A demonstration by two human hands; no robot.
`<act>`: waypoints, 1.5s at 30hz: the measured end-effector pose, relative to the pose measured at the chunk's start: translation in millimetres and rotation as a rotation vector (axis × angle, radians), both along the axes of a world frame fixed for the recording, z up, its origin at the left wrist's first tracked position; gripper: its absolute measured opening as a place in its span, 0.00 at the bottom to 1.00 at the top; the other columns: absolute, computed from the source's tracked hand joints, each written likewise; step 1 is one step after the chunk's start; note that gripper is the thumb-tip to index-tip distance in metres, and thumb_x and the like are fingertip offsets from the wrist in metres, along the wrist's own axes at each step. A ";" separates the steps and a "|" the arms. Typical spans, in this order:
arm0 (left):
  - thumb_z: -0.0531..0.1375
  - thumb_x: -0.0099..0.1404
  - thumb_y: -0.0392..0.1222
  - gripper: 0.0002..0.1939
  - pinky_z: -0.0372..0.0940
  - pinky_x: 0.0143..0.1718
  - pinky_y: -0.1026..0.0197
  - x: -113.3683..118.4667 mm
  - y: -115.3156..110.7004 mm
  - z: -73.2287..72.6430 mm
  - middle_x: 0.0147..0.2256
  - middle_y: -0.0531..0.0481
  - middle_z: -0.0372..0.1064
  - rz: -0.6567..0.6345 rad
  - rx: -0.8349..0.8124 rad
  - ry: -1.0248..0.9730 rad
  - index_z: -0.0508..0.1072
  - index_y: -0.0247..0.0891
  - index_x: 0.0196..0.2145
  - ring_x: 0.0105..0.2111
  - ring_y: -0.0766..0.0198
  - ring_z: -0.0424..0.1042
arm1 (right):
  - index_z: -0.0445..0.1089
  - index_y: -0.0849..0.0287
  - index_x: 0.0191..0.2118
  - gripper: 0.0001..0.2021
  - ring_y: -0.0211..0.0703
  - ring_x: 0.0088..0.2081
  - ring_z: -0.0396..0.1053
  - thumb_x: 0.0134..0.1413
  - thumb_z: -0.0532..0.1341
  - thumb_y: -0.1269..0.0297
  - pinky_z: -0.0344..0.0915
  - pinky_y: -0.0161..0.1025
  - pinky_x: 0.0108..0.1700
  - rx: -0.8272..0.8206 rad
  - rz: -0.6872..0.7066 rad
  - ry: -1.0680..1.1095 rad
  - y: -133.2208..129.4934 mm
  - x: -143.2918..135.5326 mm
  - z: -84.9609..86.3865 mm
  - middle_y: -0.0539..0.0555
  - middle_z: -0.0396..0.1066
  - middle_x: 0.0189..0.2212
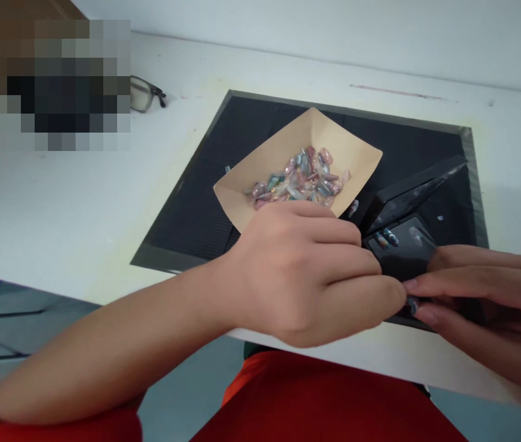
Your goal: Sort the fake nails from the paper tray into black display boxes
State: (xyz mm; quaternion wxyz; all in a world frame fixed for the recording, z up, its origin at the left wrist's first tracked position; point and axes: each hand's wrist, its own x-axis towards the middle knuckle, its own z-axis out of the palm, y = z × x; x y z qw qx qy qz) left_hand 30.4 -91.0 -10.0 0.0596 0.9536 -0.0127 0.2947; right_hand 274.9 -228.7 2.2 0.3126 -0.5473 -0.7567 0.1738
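Both hands meet over a small black box (402, 252) at the near edge of the white surface (57, 202), lid propped open and leaning back so the inside tray stays reachable. Left hand (315, 276) comes in from the left, fingers curled and bunched, thumb and fingertips pressed together at the box's front edge; looks pinched on something tiny, likely a press-on nail, but the piece itself is hidden so cannot tell for sure. Right hand (476, 294) lies flat along the box's near right side, fingers extended and together, fingertips touching the left hand's tips, probably steadying the box while the other places. A few small nail pieces (386, 238) already sit in the box's tray, just beyond both grips. The kraft paper tray (356, 153) with a pile of glittery nails (301, 178) sits just behind the left hand, close for short reaches. All of it rests on a black mat (242, 141), which probably keeps small bits from sliding. Glasses (145, 95) lie well apart, far left.
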 end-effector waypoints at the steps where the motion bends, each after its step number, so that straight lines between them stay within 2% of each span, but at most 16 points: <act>1: 0.66 0.77 0.39 0.07 0.79 0.38 0.59 0.2 0.4 -0.2 0.31 0.58 0.82 0.003 0.004 0.005 0.84 0.47 0.39 0.32 0.64 0.81 | 0.82 0.41 0.48 0.04 0.38 0.21 0.72 0.75 0.67 0.58 0.66 0.36 0.19 0.008 -0.003 -0.012 0.5 0.1 0.1 0.44 0.79 0.27; 5: 0.66 0.77 0.41 0.08 0.78 0.36 0.59 0.5 1.8 -1.2 0.31 0.57 0.82 0.004 0.014 0.003 0.83 0.48 0.38 0.32 0.64 0.82 | 0.81 0.37 0.49 0.06 0.40 0.22 0.75 0.75 0.66 0.59 0.67 0.38 0.20 0.005 -0.009 -0.046 0.7 3.9 4.9 0.45 0.80 0.26; 8: 0.68 0.77 0.42 0.05 0.78 0.35 0.58 -0.5 2.6 0.2 0.30 0.57 0.81 0.001 0.003 0.003 0.84 0.46 0.40 0.30 0.63 0.82 | 0.82 0.33 0.48 0.06 0.42 0.23 0.75 0.75 0.67 0.56 0.67 0.40 0.22 -0.019 -0.074 -0.058 -3.3 12.6 7.7 0.45 0.79 0.25; 10: 0.70 0.76 0.43 0.06 0.78 0.35 0.58 -1.3 3.4 2.4 0.29 0.58 0.80 0.017 0.003 0.006 0.84 0.45 0.38 0.30 0.63 0.82 | 0.83 0.31 0.48 0.06 0.45 0.25 0.76 0.75 0.67 0.52 0.70 0.44 0.25 -0.013 -0.157 -0.066 -5.6 21.7 5.1 0.46 0.79 0.27; 11: 0.70 0.77 0.42 0.06 0.78 0.35 0.58 -1.5 4.0 3.7 0.29 0.59 0.80 0.031 0.007 0.008 0.83 0.45 0.38 0.29 0.64 0.82 | 0.84 0.31 0.48 0.06 0.47 0.29 0.78 0.75 0.68 0.53 0.73 0.45 0.29 -0.038 -0.242 -0.108 -5.7 26.9 2.1 0.48 0.81 0.30; 14: 0.68 0.79 0.42 0.09 0.76 0.34 0.60 -0.4 6.6 7.1 0.27 0.60 0.80 0.077 0.035 -0.022 0.83 0.45 0.37 0.27 0.67 0.81 | 0.87 0.39 0.44 0.09 0.51 0.38 0.80 0.72 0.70 0.46 0.75 0.49 0.36 0.047 -0.444 -0.179 -0.2 43.8 -10.3 0.54 0.85 0.40; 15: 0.67 0.80 0.42 0.10 0.75 0.33 0.61 0.6 7.6 7.8 0.26 0.61 0.80 0.089 0.050 -0.038 0.83 0.46 0.37 0.26 0.67 0.80 | 0.87 0.40 0.43 0.10 0.49 0.37 0.78 0.71 0.71 0.44 0.73 0.48 0.36 0.065 -0.483 -0.214 3.3 49.1 -14.5 0.54 0.85 0.40; 17: 0.66 0.81 0.44 0.12 0.73 0.30 0.61 3.2 9.1 8.4 0.25 0.62 0.79 0.113 0.078 -0.075 0.83 0.46 0.36 0.25 0.68 0.79 | 0.87 0.43 0.45 0.14 0.41 0.27 0.68 0.70 0.70 0.42 0.67 0.45 0.29 0.072 -0.510 -0.312 11.4 58.0 -21.1 0.53 0.83 0.35; 19: 0.66 0.80 0.44 0.12 0.73 0.28 0.60 5.7 9.6 8.7 0.24 0.62 0.79 0.125 0.080 -0.106 0.81 0.46 0.35 0.23 0.67 0.79 | 0.87 0.46 0.46 0.18 0.37 0.21 0.61 0.72 0.67 0.40 0.60 0.42 0.24 0.079 -0.474 -0.375 19.1 63.0 -24.2 0.52 0.82 0.31; 22: 0.65 0.77 0.39 0.11 0.74 0.28 0.58 7.7 8.7 8.9 0.24 0.61 0.79 0.128 0.024 -0.109 0.78 0.45 0.33 0.23 0.65 0.79 | 0.87 0.49 0.42 0.21 0.38 0.22 0.69 0.71 0.65 0.39 0.62 0.39 0.23 -0.003 -0.367 -0.393 26.8 61.8 -23.0 0.52 0.83 0.29; 26: 0.60 0.70 0.35 0.09 0.73 0.28 0.58 5.8 7.6 6.9 0.23 0.61 0.78 0.132 -0.054 -0.109 0.75 0.45 0.32 0.23 0.65 0.77 | 0.86 0.48 0.39 0.18 0.37 0.16 0.68 0.69 0.65 0.42 0.64 0.37 0.20 -0.093 -0.293 -0.387 28.4 53.0 -18.1 0.47 0.78 0.21; 29: 0.61 0.67 0.35 0.05 0.74 0.31 0.57 2.4 9.4 2.8 0.26 0.59 0.78 0.108 -0.102 -0.106 0.73 0.45 0.36 0.26 0.63 0.79 | 0.86 0.48 0.39 0.18 0.39 0.18 0.71 0.69 0.64 0.43 0.66 0.37 0.20 -0.102 -0.269 -0.379 26.7 49.0 -16.5 0.48 0.81 0.24; 33: 0.62 0.61 0.32 0.11 0.72 0.32 0.58 -0.1 12.3 -0.7 0.28 0.58 0.79 0.061 -0.158 -0.103 0.69 0.45 0.40 0.28 0.62 0.81 | 0.86 0.49 0.40 0.18 0.37 0.17 0.68 0.71 0.64 0.44 0.65 0.36 0.20 -0.080 -0.233 -0.367 25.4 47.3 -17.3 0.48 0.81 0.24; 38: 0.58 0.59 0.31 0.09 0.72 0.29 0.59 2.8 11.5 0.4 0.26 0.58 0.78 0.081 -0.129 -0.152 0.68 0.45 0.36 0.25 0.65 0.78 | 0.86 0.49 0.39 0.15 0.36 0.18 0.70 0.73 0.64 0.50 0.65 0.34 0.20 -0.009 -0.186 -0.352 26.7 44.6 -17.7 0.48 0.84 0.27; 41: 0.56 0.60 0.34 0.07 0.72 0.27 0.58 4.8 10.1 2.4 0.24 0.59 0.77 0.116 -0.099 -0.156 0.68 0.47 0.33 0.23 0.66 0.77 | 0.87 0.49 0.39 0.15 0.38 0.21 0.75 0.72 0.64 0.51 0.68 0.34 0.20 -0.022 -0.150 -0.348 27.9 43.0 -16.1 0.49 0.86 0.30; 45: 0.59 0.62 0.36 0.06 0.75 0.30 0.59 2.8 5.2 7.6 0.22 0.59 0.76 0.141 -0.124 -0.156 0.69 0.47 0.31 0.22 0.66 0.75 | 0.87 0.50 0.40 0.17 0.38 0.23 0.79 0.75 0.62 0.51 0.70 0.32 0.22 -0.023 -0.101 -0.346 26.4 44.7 -16.7 0.50 0.87 0.31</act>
